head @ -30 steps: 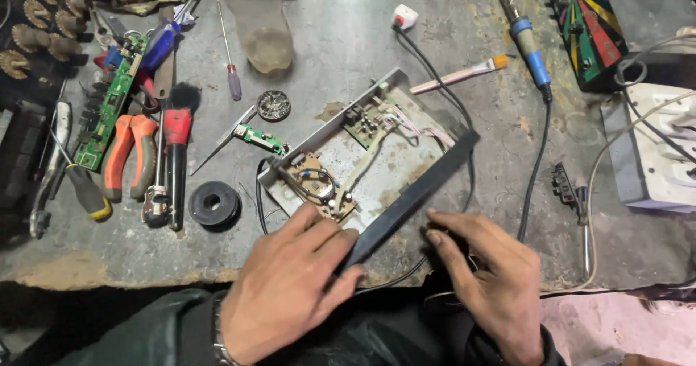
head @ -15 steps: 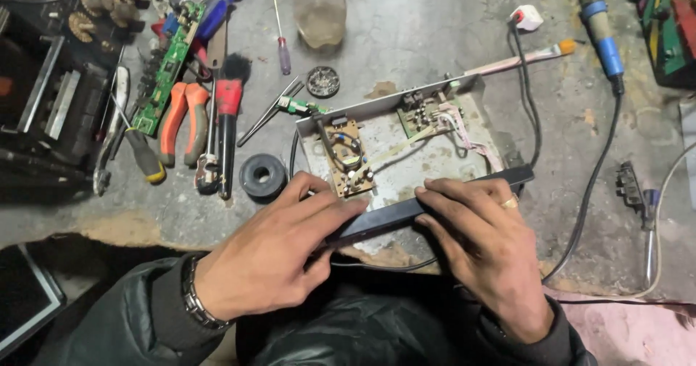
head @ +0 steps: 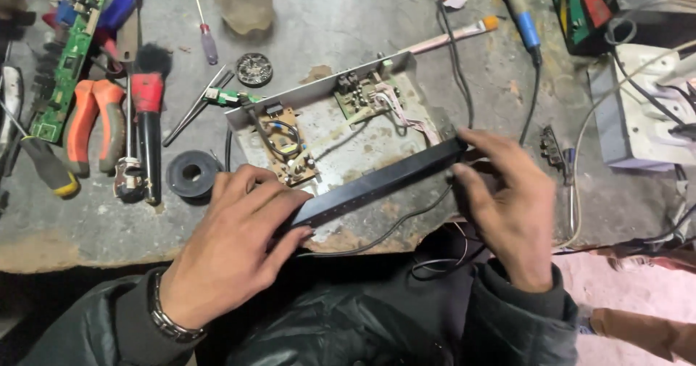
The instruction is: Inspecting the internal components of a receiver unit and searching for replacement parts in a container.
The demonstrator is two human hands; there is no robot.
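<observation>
Both hands, left hand (head: 232, 246) and right hand (head: 507, 199), grip the long black panel (head: 377, 183) at 6 o'clock of the open metal box (head: 326, 130). Fitting it looks underway; next needs careful lining up.

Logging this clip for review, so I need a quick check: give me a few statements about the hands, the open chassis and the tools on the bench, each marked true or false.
1. Both hands grip the long black front panel, the left hand at one end and the right hand at the other. True.
2. The metal chassis has no circuit boards inside. False: two boards sit in it, near its far edge.
3. The orange-handled pliers lie left of the chassis. True.
4. The left hand holds the red-handled screwdriver. False: it lies untouched on the bench, beyond the chassis.
5. The left wrist is bare. False: it wears a metal bracelet.
</observation>
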